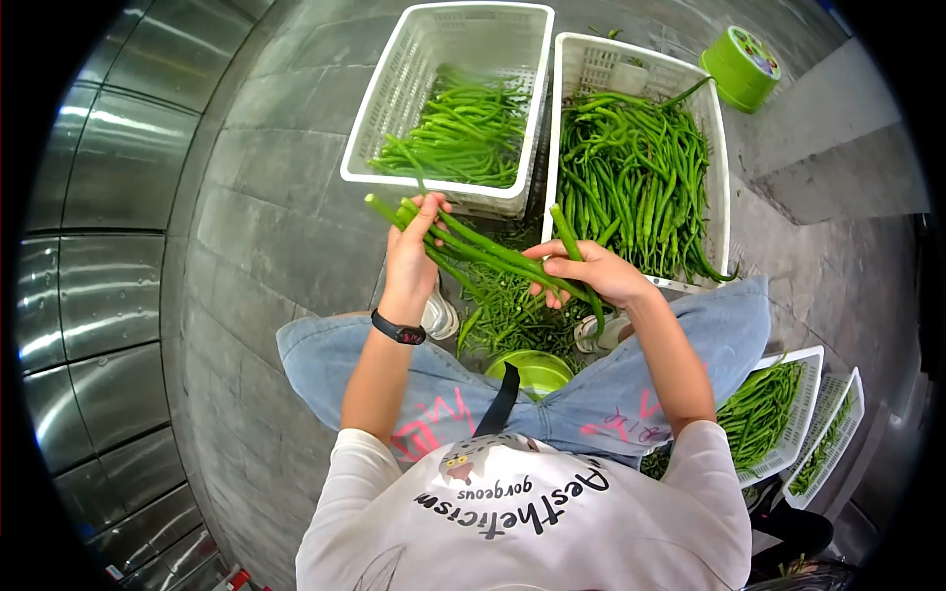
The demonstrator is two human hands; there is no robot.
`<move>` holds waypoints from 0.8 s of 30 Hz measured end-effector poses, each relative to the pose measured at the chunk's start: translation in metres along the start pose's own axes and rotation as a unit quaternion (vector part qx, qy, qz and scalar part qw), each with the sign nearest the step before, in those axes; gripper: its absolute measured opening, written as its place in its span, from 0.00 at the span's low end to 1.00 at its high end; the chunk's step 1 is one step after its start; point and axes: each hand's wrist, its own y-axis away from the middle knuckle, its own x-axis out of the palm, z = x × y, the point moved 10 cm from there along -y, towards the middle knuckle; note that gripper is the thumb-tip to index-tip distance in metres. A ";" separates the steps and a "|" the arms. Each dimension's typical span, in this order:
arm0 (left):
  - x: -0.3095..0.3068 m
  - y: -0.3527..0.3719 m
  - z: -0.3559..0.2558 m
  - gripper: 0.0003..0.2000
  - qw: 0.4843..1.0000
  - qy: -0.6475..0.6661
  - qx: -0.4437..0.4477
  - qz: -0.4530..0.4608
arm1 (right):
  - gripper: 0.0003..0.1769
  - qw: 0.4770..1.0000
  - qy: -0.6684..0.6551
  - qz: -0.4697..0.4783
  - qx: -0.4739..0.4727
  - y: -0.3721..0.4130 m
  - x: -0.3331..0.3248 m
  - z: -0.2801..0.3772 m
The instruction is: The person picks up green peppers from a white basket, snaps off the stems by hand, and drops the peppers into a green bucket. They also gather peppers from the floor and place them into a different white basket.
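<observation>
Several long green peppers (493, 258) stretch between my two hands above the floor. My left hand (419, 236), with a black band on its wrist, has its fingers closed round their stem ends. My right hand (581, 273) pinches the other end of the bunch, and one more pepper (564, 229) stands up between its fingers. Just beyond my left hand is a white crate (352, 148) partly filled with green peppers. Past my right hand stands a fuller white crate (722, 167) of peppers.
Loose green scraps (517, 320) cover the floor between my shoes, by a green stool (532, 372). Two white baskets (810, 404) of peppers lie at the right. A green stool (739, 74) stands back right, near a grey pillar (838, 148). Metal panels (108, 227) line the left.
</observation>
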 end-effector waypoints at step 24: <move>0.099 0.059 -0.002 0.14 0.774 -0.493 0.256 0.303 | 0.13 0.985 0.162 -0.054 -0.037 0.006 -0.004 0.006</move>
